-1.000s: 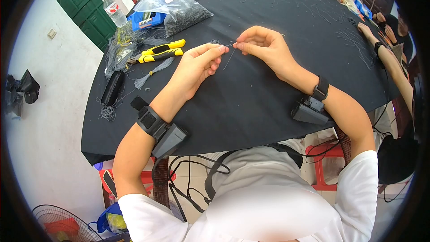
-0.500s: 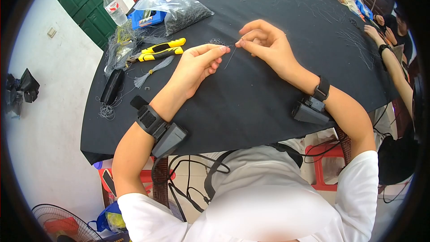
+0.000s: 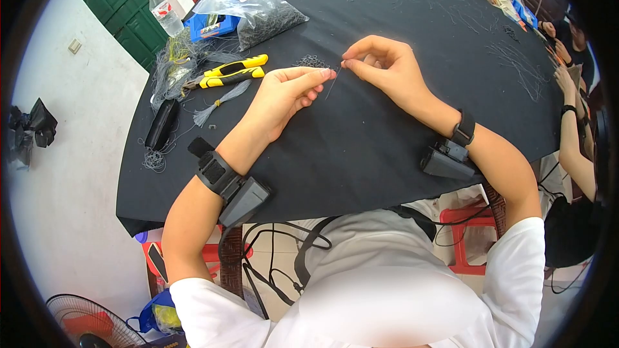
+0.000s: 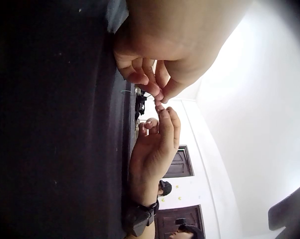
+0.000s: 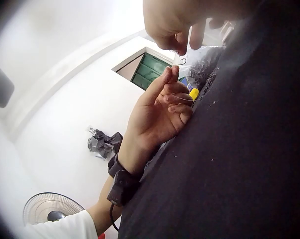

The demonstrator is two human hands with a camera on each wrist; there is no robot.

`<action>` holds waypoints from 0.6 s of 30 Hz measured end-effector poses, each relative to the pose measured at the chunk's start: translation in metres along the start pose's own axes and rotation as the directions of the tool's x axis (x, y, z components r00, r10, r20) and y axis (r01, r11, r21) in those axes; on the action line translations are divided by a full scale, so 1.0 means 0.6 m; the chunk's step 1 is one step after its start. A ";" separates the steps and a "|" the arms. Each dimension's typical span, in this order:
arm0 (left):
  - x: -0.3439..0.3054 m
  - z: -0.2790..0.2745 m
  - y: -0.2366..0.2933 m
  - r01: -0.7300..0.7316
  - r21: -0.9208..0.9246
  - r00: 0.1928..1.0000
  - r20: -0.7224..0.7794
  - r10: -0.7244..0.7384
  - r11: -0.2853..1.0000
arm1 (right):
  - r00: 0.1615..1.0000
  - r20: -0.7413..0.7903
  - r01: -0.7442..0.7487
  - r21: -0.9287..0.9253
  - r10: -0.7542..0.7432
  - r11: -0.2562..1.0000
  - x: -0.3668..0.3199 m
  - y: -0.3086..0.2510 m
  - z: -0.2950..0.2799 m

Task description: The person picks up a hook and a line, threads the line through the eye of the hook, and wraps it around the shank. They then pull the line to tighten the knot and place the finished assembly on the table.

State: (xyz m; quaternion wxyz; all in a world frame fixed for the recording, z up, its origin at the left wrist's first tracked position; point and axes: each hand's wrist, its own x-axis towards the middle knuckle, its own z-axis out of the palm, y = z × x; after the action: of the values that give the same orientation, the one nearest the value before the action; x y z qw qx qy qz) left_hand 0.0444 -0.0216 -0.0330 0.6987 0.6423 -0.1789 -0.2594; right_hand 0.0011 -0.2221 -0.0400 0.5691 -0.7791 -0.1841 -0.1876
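Note:
Between thumb and index finger, the left hand (image 3: 289, 100) pinches a small thin piece with a fine thread (image 3: 331, 87) hanging by the fingertips. Just to its right, the right hand (image 3: 390, 74) has thumb and index finger pinched together at the thread's upper end. In the right wrist view a small curved hook (image 5: 183, 61) shows between the fingertips of the left hand (image 5: 160, 112) and the right hand (image 5: 175, 25). The tips nearly meet in the left wrist view. A small dark tangled pile (image 3: 311, 61) lies behind the left fingertips.
Yellow-black pliers (image 3: 232, 72), a tied grey thread bundle (image 3: 221, 104) and a black case (image 3: 162, 125) lie left. Behind stand a clear bag of dark pieces (image 3: 267, 22), a blue box (image 3: 213, 28) and a bottle (image 3: 166, 15). Another person's arm (image 3: 572, 145) is at right.
The left fingertips have shifted slightly right and down, showing more of the dark pile. The right hand's fingers spread, then curled in again. At the right edge, the other person's arm moved.

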 end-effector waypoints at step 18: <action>0.003 -0.005 -0.001 -0.008 0.081 0.996 0.094 0.000 0.997 | 0.991 0.035 0.132 -0.124 -0.128 0.983 -0.002 -0.008 0.002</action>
State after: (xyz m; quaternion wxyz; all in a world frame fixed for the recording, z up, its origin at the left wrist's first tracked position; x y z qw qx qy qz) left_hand 0.0471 -0.0203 -0.0340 0.6632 0.6571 -0.2232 -0.2802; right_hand -0.0022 -0.2194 -0.0369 0.5026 -0.8024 -0.2299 -0.2252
